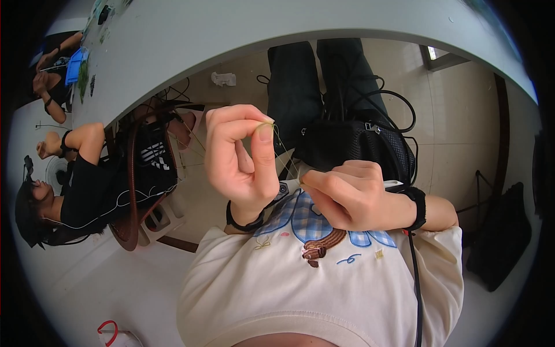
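Observation:
Between my two hands runs a thin green thread [279,139], with a small loop near its upper end. My left hand [234,153] is raised and pinches that end between thumb and fingertips. Lower and to the right, in front of my chest, my right hand [355,194] is closed with its fingers curled in. Thin strands run down to its fingertips, where the thread's other end is pinched; that end is mostly hidden. Both wrists wear black bands.
A white table [300,16] curves across the far side. Near my legs sits a black bag [352,147] with looping black cables [407,110]. At left, a co-worker [87,191] sits on a brown chair [130,202]. Farther off, another person's hands [41,84] work beside a blue tray [74,66].

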`<state>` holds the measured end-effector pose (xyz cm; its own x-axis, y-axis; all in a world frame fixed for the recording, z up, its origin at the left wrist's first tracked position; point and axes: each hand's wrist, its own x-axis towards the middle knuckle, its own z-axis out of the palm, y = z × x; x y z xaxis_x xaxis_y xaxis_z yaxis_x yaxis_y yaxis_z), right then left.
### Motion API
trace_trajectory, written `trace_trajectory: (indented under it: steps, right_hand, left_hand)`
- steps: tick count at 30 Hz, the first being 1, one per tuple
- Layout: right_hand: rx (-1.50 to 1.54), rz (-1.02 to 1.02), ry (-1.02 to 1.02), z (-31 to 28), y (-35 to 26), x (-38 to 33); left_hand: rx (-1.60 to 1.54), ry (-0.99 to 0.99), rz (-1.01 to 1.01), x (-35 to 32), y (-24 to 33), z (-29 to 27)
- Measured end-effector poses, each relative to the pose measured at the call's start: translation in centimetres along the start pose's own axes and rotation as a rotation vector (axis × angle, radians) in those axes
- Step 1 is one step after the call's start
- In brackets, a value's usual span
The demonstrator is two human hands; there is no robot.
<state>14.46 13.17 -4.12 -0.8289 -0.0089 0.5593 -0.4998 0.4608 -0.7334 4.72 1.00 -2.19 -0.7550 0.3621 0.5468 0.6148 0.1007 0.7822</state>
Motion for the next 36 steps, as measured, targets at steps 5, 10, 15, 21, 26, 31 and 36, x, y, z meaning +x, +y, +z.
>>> trace_trajectory:
  steps: [5,10,15,21,26,31,36]
  right_hand:
    - [0.005,0.074,0.007,0.0,0.4,0.1]
    - [0.094,0.290,0.006,-0.2,0.7,0.6]
    - [0.268,0.491,-0.027,-0.2,0.8,1.2]
    - [0.389,0.491,-0.100,0.6,0.8,1.1]
    - [0.388,0.400,-0.111,0.9,0.1,0.7]
    - [0.068,0.001,0.049,0.5,0.1,0.0]
    - [-0.274,-0.341,0.279,0.9,0.4,0.4]
  left_hand:
    - [-0.142,-0.019,-0.040,0.5,0.2,-0.1]
    - [-0.176,-0.032,0.024,0.7,0.4,-0.7]
    - [-0.200,-0.104,0.006,0.7,0.8,-0.9]
    - [-0.153,-0.157,0.019,0.5,1.0,-0.7]
    - [-0.021,-0.109,-0.002,0.3,1.0,-0.5]
    - [0.076,-0.041,0.037,0.4,0.5,-0.4]
    - [0.030,-0.040,0.031,0.2,0.4,-0.2]
